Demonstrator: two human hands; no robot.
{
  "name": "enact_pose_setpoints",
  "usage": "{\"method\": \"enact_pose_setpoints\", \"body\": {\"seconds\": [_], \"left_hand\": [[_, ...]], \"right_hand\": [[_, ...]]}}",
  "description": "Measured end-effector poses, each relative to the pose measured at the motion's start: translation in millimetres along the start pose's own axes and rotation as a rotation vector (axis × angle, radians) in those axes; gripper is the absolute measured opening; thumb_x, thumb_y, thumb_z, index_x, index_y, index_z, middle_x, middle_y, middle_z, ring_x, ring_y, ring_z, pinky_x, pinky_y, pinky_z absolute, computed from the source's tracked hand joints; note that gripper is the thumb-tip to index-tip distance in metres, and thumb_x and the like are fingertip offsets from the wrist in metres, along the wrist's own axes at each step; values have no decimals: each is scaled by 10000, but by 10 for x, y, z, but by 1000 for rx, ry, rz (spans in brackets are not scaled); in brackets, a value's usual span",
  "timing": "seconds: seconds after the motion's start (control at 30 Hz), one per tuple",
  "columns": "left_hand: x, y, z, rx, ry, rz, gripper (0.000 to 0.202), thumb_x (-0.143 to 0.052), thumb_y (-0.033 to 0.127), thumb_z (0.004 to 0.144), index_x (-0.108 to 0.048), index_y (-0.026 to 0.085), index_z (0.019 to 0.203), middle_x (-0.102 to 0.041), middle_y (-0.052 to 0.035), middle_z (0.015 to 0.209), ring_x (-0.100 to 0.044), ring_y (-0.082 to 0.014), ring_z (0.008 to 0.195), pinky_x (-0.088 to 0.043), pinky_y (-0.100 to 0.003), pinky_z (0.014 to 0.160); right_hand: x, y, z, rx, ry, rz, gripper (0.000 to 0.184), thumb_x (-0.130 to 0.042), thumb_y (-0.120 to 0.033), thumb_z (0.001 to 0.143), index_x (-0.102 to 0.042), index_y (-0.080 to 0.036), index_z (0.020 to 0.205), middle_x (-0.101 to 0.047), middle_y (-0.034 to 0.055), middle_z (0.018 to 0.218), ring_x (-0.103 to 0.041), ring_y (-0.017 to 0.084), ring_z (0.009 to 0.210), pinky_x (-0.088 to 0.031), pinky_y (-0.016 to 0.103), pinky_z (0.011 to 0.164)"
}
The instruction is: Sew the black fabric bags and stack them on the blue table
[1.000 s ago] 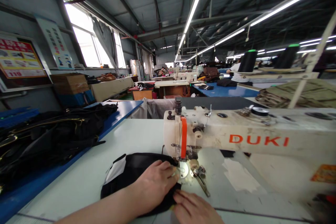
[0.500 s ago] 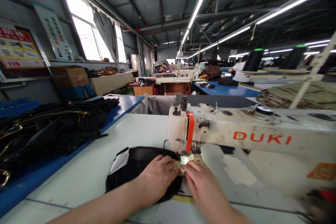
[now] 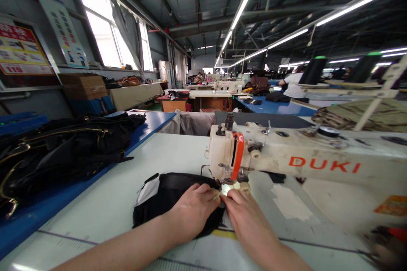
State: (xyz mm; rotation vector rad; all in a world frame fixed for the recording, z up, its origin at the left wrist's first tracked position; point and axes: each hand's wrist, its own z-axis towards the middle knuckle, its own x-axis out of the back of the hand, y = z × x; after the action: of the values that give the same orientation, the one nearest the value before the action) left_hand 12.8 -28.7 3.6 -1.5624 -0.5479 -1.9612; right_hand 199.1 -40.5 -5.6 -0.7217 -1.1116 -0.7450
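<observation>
A black fabric piece (image 3: 165, 194) with a white patch at its left end lies on the pale sewing table, its right edge under the head of the sewing machine (image 3: 222, 152). My left hand (image 3: 195, 207) rests on that fabric with fingers bent and pinched together at its right edge, just below the needle area. My right hand (image 3: 243, 207) sits close beside it, fingers curled and pressed together at the same edge. The fingertips of both hands nearly meet. The needle and the exact edge being gripped are hidden behind the fingers.
A pile of black fabric with gold zippers (image 3: 73, 144) lies on the blue table at left. Black thread cones (image 3: 313, 70) and folded olive fabric (image 3: 365, 112) are at the right, behind the machine arm. A person in a white top (image 3: 292, 84) is farther back.
The view has shifted slightly, so the machine, fabric and hands appear a little farther right. Both hands keep nearly the same pose at the fabric's edge.
</observation>
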Motion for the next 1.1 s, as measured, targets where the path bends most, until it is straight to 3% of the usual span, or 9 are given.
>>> {"method": "enact_pose_setpoints", "body": {"seconds": [0.4,0.67,0.9,1.1], "left_hand": [[-18,-14,7,2,-7,-7,207,-502,175,915,-553,199,1114,-631,-16,1063,-508,-200,990,-409,-328,834],[3,-63,43,-36,-7,27,214,-503,178,908,-577,186,1108,-644,-65,1058,-519,-214,1012,-404,-336,875],[53,-30,15,-24,13,-106,197,-471,141,897,-611,196,1025,-656,-52,1014,-545,-214,1016,-400,-348,924],[206,99,-58,32,20,-238,252,-452,179,877,-597,203,1081,-651,-57,1059,-546,-229,1042,-402,-376,952]], "right_hand": [[1,13,-10,21,-22,-2,304,-434,-29,866,-608,-122,1097,-576,109,989,-514,250,922,-430,404,828],[2,-1,-107,18,15,190,281,-416,-2,865,-633,-166,936,-557,68,910,-492,230,907,-416,384,846],[-12,-15,-226,79,-34,282,236,-462,-11,838,-618,-178,896,-573,52,911,-497,226,899,-427,355,786],[-3,-11,-233,105,-38,267,202,-475,-31,838,-611,-178,871,-581,54,915,-495,226,911,-422,356,820]]}}
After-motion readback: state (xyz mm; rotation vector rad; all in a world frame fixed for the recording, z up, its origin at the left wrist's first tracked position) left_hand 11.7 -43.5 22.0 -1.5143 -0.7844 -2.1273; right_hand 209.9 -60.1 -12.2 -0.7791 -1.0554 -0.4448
